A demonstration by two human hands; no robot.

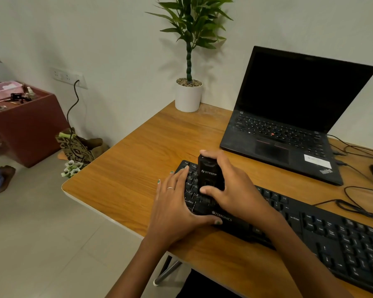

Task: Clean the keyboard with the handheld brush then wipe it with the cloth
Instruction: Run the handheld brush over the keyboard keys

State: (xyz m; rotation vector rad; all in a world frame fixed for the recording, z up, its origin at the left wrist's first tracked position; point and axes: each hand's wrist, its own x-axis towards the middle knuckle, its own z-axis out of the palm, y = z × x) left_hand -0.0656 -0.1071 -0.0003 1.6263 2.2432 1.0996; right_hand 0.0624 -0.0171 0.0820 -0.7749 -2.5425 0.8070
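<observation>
Right hand (230, 186) gripping black handheld brush (209, 175) upright on left end of Zebronics keyboard (332, 233), lower right. Left hand (177, 203) flat, fingers straight, pressing kbd's left edge. "ThinkPad" laptop (289, 125) behind, on wood desk (142, 151). Cloth not seen.

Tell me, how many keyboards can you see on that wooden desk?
2. The black external keyboard lies along the wooden desk's near edge, under both hands. The second is built into the open black laptop behind it.
</observation>
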